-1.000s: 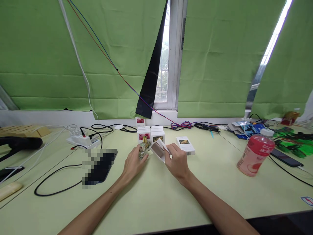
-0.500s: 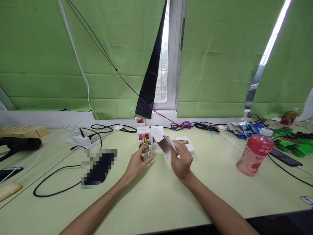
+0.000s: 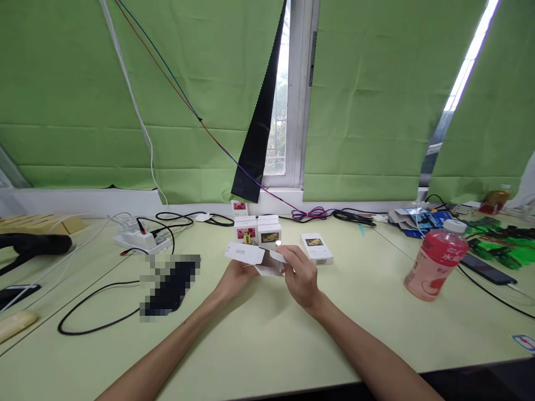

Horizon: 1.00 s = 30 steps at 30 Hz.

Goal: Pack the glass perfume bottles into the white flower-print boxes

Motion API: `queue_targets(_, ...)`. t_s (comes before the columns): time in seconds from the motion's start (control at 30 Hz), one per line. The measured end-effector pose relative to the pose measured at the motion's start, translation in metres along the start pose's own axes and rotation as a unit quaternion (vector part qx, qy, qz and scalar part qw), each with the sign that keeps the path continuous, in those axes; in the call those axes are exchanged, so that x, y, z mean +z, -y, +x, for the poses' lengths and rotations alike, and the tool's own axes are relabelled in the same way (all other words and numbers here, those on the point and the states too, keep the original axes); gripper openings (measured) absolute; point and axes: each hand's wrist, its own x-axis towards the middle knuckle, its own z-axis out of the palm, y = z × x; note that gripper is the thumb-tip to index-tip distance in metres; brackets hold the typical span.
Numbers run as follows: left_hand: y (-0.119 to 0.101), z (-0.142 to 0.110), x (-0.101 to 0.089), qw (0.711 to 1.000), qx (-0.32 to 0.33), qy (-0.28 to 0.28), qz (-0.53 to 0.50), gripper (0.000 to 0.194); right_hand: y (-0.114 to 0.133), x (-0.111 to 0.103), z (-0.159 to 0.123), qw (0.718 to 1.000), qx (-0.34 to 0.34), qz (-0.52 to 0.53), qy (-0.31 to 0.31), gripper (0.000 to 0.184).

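Observation:
A small white cardboard box [image 3: 268,264] with its flaps raised is held in my right hand [image 3: 304,278], fingers and thumb closed on its right side. Its open end faces me. My left hand [image 3: 236,279] is beside and partly behind the box's long left flap, which hides its fingers; the thumb side lies close to the box's lower edge. Just above that flap shows the gold cap of a glass perfume bottle [image 3: 247,238], the rest of it covered. A small whitish round cap [image 3: 278,243] peeks out behind the box.
Behind my hands stand white boxes with a pink picture [image 3: 245,231] and a yellow-flower picture [image 3: 270,236]. A flat white box [image 3: 316,249] lies to the right. Further right is a pink drink bottle [image 3: 436,260]. Left are a power strip [image 3: 142,241], cables and a blurred dark object [image 3: 171,287].
My right hand has brought the box left and lower, turning its open end toward me. It now covers the glass bottles and my left fingers, which were at the glass before.

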Motion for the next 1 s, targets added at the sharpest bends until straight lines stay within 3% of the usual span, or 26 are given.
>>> queue_targets(0.2, 0.006, 0.013, -0.021, 0.973, -0.037, -0.218, -0.062, 0.029, -0.008, 0.002, -0.004, 0.997, 0.024, 0.033, 0.066, 0.039)
queue_targets(0.3, 0.010, 0.018, -0.032, 0.955, -0.021, -0.288, -0.065, 0.028, -0.010, 0.001, -0.004, 0.994, 0.038, 0.038, 0.093, 0.036)
queue_targets(0.37, 0.008, 0.018, -0.034, 0.951, 0.026, -0.303, -0.045, 0.029, -0.011, 0.001, -0.004, 0.991, 0.043, 0.045, 0.120, 0.034)
queue_targets(0.43, 0.002, 0.014, -0.031, 0.954, 0.098, -0.285, 0.001, 0.029, -0.012, 0.001, -0.004, 0.986, 0.047, 0.057, 0.152, 0.033)
queue_targets(0.53, -0.011, 0.002, -0.019, 0.960, 0.171, -0.212, 0.068, 0.027, -0.014, 0.002, -0.006, 0.976, 0.066, 0.076, 0.193, 0.033)
queue_targets(0.77, -0.021, -0.013, -0.009, 0.966, 0.209, -0.020, 0.149, 0.024, -0.017, 0.002, -0.010, 0.963, 0.084, 0.072, 0.247, 0.034)
queue_targets(1.0, -0.022, -0.016, -0.007, 0.939, 0.244, 0.062, 0.234, 0.042, -0.021, 0.005, -0.014, 0.956, 0.092, 0.058, 0.273, 0.042)
